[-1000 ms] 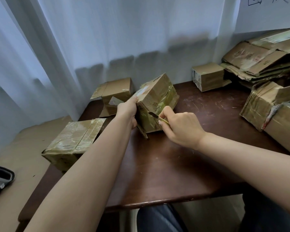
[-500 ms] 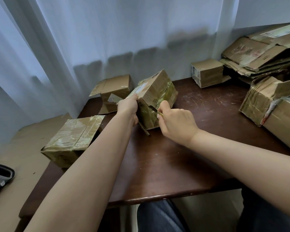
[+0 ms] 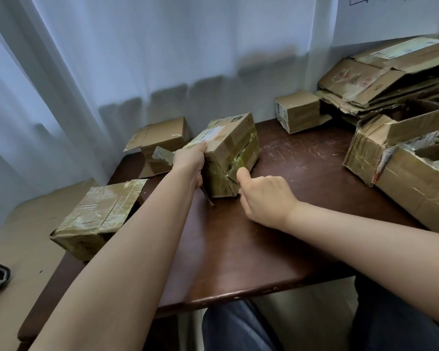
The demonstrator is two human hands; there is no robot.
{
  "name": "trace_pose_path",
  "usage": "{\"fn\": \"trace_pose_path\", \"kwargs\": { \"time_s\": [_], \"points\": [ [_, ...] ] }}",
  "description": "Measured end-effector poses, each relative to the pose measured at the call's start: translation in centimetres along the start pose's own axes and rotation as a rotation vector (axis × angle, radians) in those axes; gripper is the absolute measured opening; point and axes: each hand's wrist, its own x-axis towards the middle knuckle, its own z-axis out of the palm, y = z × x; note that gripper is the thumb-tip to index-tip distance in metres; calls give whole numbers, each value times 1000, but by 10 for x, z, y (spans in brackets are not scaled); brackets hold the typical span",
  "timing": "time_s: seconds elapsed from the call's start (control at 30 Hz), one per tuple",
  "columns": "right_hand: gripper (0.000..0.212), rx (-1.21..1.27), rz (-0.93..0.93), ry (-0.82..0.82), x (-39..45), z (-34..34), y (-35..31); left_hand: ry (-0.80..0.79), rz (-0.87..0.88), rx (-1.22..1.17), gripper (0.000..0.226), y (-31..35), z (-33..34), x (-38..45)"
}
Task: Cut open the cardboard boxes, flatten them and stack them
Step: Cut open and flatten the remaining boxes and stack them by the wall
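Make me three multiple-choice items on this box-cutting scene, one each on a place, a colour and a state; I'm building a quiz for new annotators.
1. Where is the flattened cardboard stack?
A. far right, by the wall
B. near left table corner
C. on the person's lap

2. What colour is the tabletop?
A. white
B. dark reddish brown
C. green

3. What is the left hand doing?
A. lying flat on the table
B. hanging off the table
C. gripping the taped box

Answers:
1 A: the pile lies at the far right against the wall.
2 B: the bare wood shows dark reddish brown.
3 C: its fingers curl over the box's upper left edge, while the right hand works at the slit tape.
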Motion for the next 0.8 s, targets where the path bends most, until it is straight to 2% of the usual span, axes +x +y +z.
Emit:
{"fn": "trace_pose_path", "kwargs": {
  "time_s": [0.13,0.27,0.33,0.43,0.53,0.8],
  "points": [
    [11,28,32,-140,-12,-1,11,9,-44,-38,42,1,-15,11],
    [13,201,186,1,-7,-13,31,-42,-96,1,23,3,-37,16],
    [12,222,324,59,2,-16,43,-102,-122,75,19,5,-45,15],
    [17,281,603,73,10,-12,67,-166,-133,165,34,7,-52,19],
    [21,352,754,44,7,-5,86,-190,-138,207,39,10,-53,23],
    [14,510,622,121,9,2,89,-210,-120,267,29,11,-46,25]
  ]
}}
